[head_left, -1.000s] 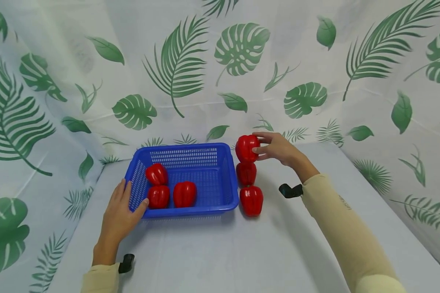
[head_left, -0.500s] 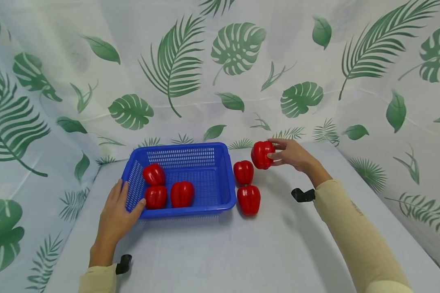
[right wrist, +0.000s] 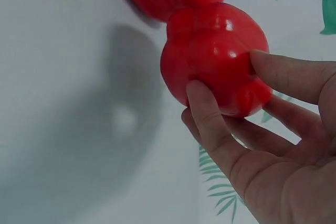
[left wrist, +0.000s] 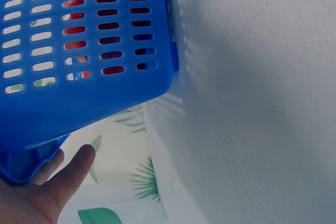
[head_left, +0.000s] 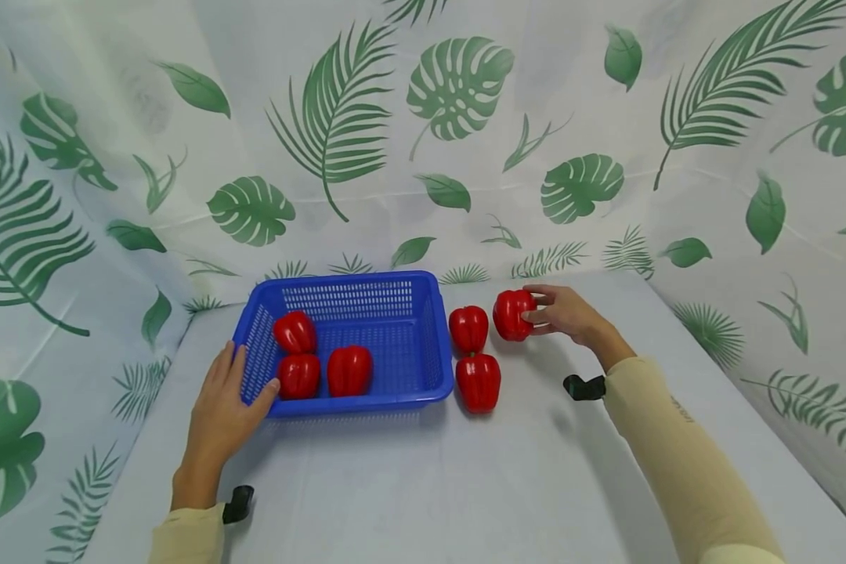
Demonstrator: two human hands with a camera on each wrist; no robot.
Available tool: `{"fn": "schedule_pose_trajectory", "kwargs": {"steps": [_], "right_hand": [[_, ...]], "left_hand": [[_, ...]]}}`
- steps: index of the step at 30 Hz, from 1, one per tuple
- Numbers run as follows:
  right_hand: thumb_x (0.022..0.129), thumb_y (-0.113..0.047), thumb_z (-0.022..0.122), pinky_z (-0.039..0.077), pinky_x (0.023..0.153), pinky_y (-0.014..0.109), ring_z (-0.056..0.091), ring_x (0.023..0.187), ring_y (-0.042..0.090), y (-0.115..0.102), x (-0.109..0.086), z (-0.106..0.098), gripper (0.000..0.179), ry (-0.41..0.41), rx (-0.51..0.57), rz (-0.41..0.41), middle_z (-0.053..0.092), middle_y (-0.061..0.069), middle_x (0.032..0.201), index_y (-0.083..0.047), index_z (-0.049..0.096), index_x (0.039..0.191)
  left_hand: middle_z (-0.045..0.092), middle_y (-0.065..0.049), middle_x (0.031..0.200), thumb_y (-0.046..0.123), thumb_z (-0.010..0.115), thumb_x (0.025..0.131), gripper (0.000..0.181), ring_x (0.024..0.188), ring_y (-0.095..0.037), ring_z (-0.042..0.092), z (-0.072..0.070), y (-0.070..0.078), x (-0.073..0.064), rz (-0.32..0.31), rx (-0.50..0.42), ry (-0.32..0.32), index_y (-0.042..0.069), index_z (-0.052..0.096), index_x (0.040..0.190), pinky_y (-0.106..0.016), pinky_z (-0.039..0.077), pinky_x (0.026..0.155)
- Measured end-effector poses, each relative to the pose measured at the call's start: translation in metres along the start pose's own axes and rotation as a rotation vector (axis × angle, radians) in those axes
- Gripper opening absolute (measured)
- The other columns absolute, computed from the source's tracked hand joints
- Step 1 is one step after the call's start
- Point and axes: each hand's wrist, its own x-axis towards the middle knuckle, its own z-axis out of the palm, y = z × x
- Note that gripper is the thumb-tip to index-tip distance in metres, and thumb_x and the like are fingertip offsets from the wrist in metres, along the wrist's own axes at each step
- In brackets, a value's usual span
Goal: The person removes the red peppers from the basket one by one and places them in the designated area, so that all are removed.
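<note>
My right hand (head_left: 567, 313) holds a glossy red bell pepper (head_left: 512, 316) behind and right of the basket. In the right wrist view, the thumb and fingers of the right hand (right wrist: 283, 145) grip the pepper (right wrist: 220, 51) from one side. My left hand (head_left: 220, 411) rests at the near left corner of a blue plastic basket (head_left: 388, 403), thumb at the front rim, fingers fairly straight along the left side. Inside lie red bell peppers: one at back left (head_left: 295, 332), one at front left (head_left: 299, 377) and one nearer the middle (head_left: 349, 370).
Two more red bell peppers stand just right of the basket, a rear one (head_left: 468, 329) and a front one (head_left: 478, 383). A pale cloth covers the table (head_left: 409, 486). A leaf-printed curtain (head_left: 366, 141) rises behind the table and at its sides.
My right hand has moved right and then down with its bell pepper, away from above the two peppers beside the basket. The left hand has stayed at the basket corner.
</note>
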Motion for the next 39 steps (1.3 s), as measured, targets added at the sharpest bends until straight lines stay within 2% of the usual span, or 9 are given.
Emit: {"fn": "schedule_pose_trajectory", "kwargs": {"steps": [6, 15, 32, 39], "right_hand": [[0.104, -0.004, 0.065, 0.054, 0.105, 0.057, 0.046, 0.141, 0.053, 0.009, 0.002, 0.005, 0.073, 0.004, -0.007, 0.025, 0.034, 0.036, 0.163, 0.004, 0.026, 0.166], [0.105, -0.002, 0.064, 0.056, 0.102, 0.054, 0.046, 0.142, 0.052, 0.023, 0.007, 0.012, 0.072, 0.005, 0.013, 0.052, 0.033, 0.036, 0.163, 0.004, 0.027, 0.166], [0.103, -0.008, 0.065, 0.055, 0.105, 0.055, 0.045, 0.142, 0.051, 0.018, 0.009, 0.021, 0.072, 0.027, -0.064, 0.047, 0.034, 0.035, 0.163, -0.001, 0.031, 0.166], [0.106, -0.020, 0.064, 0.048, 0.113, 0.059, 0.037, 0.148, 0.052, 0.015, 0.009, 0.022, 0.076, 0.064, -0.116, 0.056, 0.028, 0.035, 0.166, -0.003, 0.026, 0.168]], "left_hand": [[0.017, -0.031, 0.172, 0.045, 0.062, 0.103, 0.091, 0.156, -0.054, 0.020, 0.001, 0.000, 0.001, 0.005, 0.005, 0.009, -0.010, 0.024, 0.165, -0.079, 0.027, 0.114], [0.016, -0.032, 0.172, 0.045, 0.062, 0.103, 0.091, 0.156, -0.054, 0.019, 0.001, -0.001, 0.000, -0.017, 0.007, -0.013, -0.009, 0.023, 0.165, -0.079, 0.026, 0.114], [0.017, -0.030, 0.173, 0.047, 0.061, 0.103, 0.089, 0.156, -0.054, 0.020, -0.001, 0.001, 0.002, -0.010, -0.001, -0.006, -0.007, 0.027, 0.165, -0.080, 0.026, 0.114], [0.017, -0.032, 0.172, 0.046, 0.062, 0.103, 0.089, 0.156, -0.055, 0.020, -0.002, 0.002, 0.001, -0.021, 0.006, -0.017, -0.007, 0.026, 0.166, -0.081, 0.027, 0.112]]}}
